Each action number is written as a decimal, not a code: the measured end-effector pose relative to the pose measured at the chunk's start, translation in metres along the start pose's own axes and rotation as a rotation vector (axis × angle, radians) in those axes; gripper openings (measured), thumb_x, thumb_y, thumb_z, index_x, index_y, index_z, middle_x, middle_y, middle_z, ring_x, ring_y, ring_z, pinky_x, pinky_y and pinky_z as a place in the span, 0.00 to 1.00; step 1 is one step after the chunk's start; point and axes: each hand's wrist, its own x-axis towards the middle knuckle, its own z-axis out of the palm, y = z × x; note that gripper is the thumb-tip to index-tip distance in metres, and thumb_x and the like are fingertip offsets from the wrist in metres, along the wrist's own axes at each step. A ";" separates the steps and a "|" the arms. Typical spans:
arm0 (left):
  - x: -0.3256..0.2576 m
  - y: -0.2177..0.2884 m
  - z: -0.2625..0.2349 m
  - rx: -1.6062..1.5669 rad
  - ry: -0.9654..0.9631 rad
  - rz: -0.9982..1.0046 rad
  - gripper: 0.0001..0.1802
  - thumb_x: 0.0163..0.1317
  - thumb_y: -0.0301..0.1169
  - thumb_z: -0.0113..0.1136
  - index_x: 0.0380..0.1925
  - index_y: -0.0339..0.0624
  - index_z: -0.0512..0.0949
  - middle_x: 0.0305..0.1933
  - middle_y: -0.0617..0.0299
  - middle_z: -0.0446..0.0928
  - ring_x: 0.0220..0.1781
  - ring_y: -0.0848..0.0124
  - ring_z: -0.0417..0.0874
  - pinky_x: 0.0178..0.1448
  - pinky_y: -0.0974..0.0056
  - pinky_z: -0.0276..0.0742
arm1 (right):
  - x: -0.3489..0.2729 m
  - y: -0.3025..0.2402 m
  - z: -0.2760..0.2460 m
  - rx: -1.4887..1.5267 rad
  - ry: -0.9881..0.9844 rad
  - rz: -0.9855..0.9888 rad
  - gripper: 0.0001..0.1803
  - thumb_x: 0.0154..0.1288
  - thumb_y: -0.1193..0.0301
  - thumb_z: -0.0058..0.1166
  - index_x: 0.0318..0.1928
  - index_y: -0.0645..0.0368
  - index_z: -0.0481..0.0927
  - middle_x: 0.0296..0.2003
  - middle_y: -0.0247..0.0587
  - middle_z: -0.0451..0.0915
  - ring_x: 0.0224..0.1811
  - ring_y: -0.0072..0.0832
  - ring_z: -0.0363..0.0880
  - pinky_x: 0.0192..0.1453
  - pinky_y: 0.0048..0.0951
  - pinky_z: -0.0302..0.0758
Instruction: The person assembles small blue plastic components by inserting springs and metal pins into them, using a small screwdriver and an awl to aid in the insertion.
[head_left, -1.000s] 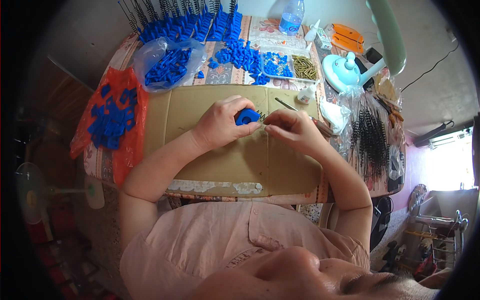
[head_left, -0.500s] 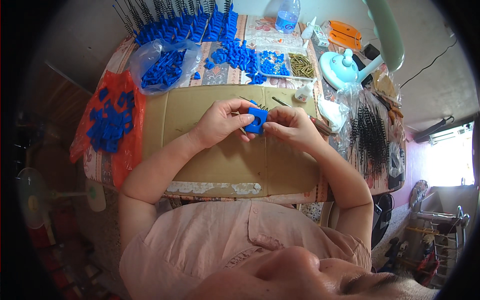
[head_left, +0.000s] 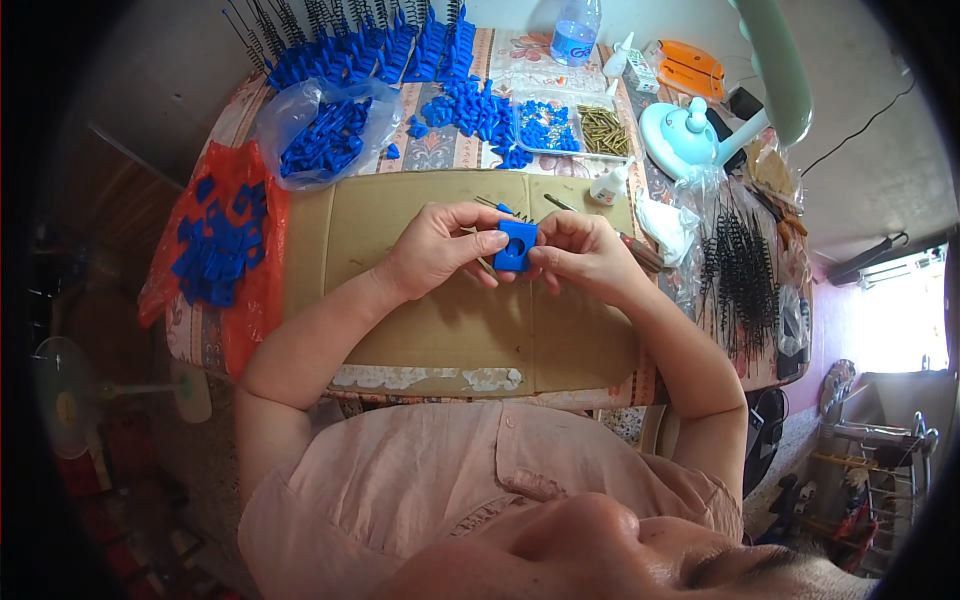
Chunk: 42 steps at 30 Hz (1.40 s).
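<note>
Over the cardboard sheet, my left hand holds a small blue plastic block with a round hole, its thumb on the front face. My right hand pinches at the block's right edge; its fingertips partly cover whatever is there. Behind the block a dark coiled spring and a blue tip stick out, mostly hidden by the block and fingers. Just beyond my right hand lie a thin pointed tool and a small white squeeze bottle.
Left are a red bag with blue square pieces and a clear bag of blue parts. Beyond stand assembled blue pieces with springs and a tray of small parts. Right are a lamp base and black springs.
The blue block has tilted slightly more upright and moved a little toward me and to the right. The fingers of my right hand have shifted a little at its edge.
</note>
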 end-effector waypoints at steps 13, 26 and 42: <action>-0.001 -0.009 0.006 0.008 0.032 0.191 0.11 0.65 0.25 0.56 0.45 0.32 0.78 0.36 0.60 0.80 0.35 0.74 0.83 0.39 0.70 0.83 | -0.004 -0.004 0.006 -0.083 0.034 -0.013 0.06 0.64 0.75 0.57 0.38 0.62 0.75 0.30 0.36 0.82 0.25 0.15 0.77 0.27 0.17 0.73; -0.007 0.000 0.008 0.558 0.095 0.647 0.11 0.56 0.19 0.61 0.41 0.36 0.82 0.33 0.60 0.78 0.35 0.70 0.78 0.39 0.68 0.74 | -0.007 -0.008 0.010 -0.436 0.117 -0.172 0.05 0.57 0.77 0.59 0.32 0.63 0.76 0.22 0.27 0.75 0.25 0.12 0.68 0.28 0.20 0.67; -0.004 -0.004 0.006 0.570 0.102 0.693 0.12 0.57 0.18 0.60 0.42 0.36 0.82 0.33 0.60 0.78 0.34 0.71 0.77 0.37 0.68 0.74 | -0.006 -0.009 0.010 -0.485 0.125 -0.317 0.05 0.59 0.74 0.61 0.33 0.62 0.78 0.23 0.33 0.78 0.24 0.16 0.73 0.29 0.23 0.71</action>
